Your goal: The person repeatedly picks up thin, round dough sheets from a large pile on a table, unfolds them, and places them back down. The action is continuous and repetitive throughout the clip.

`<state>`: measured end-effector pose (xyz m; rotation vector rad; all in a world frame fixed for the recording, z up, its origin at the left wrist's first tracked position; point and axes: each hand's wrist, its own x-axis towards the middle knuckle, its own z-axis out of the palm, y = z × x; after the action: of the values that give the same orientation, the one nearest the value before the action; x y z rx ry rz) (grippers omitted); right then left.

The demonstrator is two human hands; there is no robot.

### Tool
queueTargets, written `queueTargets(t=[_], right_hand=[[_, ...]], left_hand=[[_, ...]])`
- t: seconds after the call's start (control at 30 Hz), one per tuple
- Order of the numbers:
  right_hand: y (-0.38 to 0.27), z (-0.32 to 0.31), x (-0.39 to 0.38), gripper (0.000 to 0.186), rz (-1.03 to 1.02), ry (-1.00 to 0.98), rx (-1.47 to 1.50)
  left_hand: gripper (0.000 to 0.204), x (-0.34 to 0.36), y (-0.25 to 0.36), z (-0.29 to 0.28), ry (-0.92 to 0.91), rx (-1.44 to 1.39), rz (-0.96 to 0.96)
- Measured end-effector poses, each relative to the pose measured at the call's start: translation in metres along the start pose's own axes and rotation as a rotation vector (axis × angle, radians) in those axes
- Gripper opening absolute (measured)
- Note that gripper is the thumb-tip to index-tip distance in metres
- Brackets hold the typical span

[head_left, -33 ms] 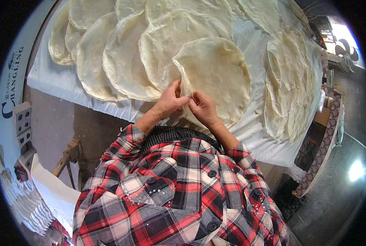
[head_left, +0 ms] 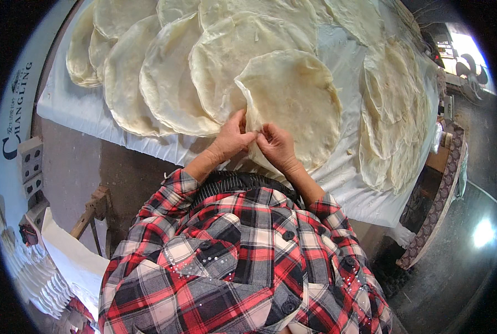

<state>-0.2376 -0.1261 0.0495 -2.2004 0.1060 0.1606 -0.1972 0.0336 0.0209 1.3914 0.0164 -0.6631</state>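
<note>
**Head view**

1. Work item. A thin, round, pale dough sheet [head_left: 298, 94] lies at the upper centre of the frame. It rests on the white-covered tabletop [head_left: 87, 111] and its left part overlaps the neighbouring sheets [head_left: 165, 78]. Its near-left edge is raised off the surface and forms a fold line that runs up from the hands.

2. Left hand [head_left: 230, 138]. It is positioned just left of frame centre, at the lower edge of the sheet. The grip is closed in a pinch on the raised edge, with the fingertips [head_left: 247, 132] pressed onto the dough.

3. Right hand [head_left: 276, 146]. It is directly beside the left hand, and the two touch or nearly touch. Its grip is also pinched on the same edge, with the thumb on top of the sheet. The remainder of the sheet lies flat and unsupported by either hand.

4. Change check. The smaller picture of this view shows the same arrangement: both hands are at the same edge, and the fold has the same shape. No displacement of sheet or hands is detectable. The edge is therefore lifted only at the pinch point, and the sheet is not separated from the ones beneath.

5. Surroundings. More round sheets overlap in a row across the upper left. A further layered group [head_left: 393, 117] occupies the right of the tabletop. A red, white and grey plaid shirt [head_left: 243, 250] fills the lower centre. Stacked white items [head_left: 31, 273] sit at the lower left.
</note>
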Motion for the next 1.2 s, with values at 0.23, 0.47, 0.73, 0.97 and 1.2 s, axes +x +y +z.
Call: queueTargets(t=[0.23,0.47,0.73,0.97,1.2], right_hand=[[0.002,-0.011,0.006,0.015,0.183,-0.04,0.394],[-0.016,-0.026,-0.006,0.047,0.014,-0.085,0.084],[-0.027,-0.039,-0.006,0.043,0.056,-0.066,-0.238],[-0.021,-0.097,0.033,0.036,0.339,-0.279,0.688],[-0.032,-0.102,0.077,0.03,0.271,-0.243,0.939]], left_hand=[[0.04,-0.006,-0.001,0.009,0.014,-0.142,-0.048],[0.03,-0.005,-0.001,0.016,0.052,-0.284,-0.003],[0.032,-0.005,0.02,0.029,0.07,-0.159,0.067],[0.033,0.005,0.044,0.01,-0.104,-0.417,0.033],[0.036,0.028,0.08,-0.049,-0.147,-0.505,-0.007]])
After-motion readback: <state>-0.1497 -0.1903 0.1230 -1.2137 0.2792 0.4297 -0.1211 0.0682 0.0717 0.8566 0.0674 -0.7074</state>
